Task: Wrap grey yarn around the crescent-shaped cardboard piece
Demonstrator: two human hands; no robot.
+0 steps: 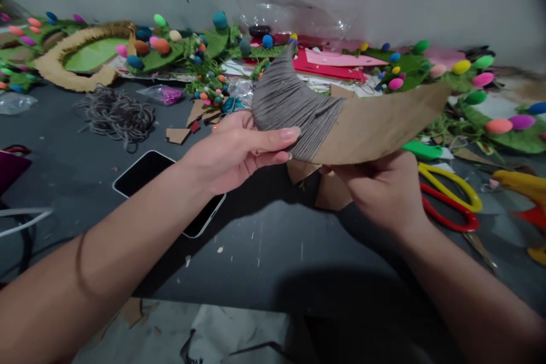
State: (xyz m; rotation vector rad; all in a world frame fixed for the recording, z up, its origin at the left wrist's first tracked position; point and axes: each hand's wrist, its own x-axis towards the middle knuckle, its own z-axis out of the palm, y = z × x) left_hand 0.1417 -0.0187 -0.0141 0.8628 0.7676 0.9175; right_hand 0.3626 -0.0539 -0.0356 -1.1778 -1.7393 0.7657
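A cardboard crescent [379, 122] is held up over the dark table, its left part wound closely with grey yarn [294, 102] and its right part bare. My left hand [243, 148] grips the wound section, with the thumb on top and the other fingers partly hidden behind. From beneath, my right hand [384, 187] holds the bare section; most of its fingers are out of sight under the cardboard. On the table to the left lies a loose heap of grey yarn [117, 114]. Whether it joins the wound part cannot be made out.
A phone [145, 173] lies under my left forearm. At right are scissors [452, 199] with red and yellow handles and a yellow glue gun [520, 185]. Another cardboard crescent [51, 68], green leaves with colourful balls [160, 45] and red sheets [333, 65] line the wall.
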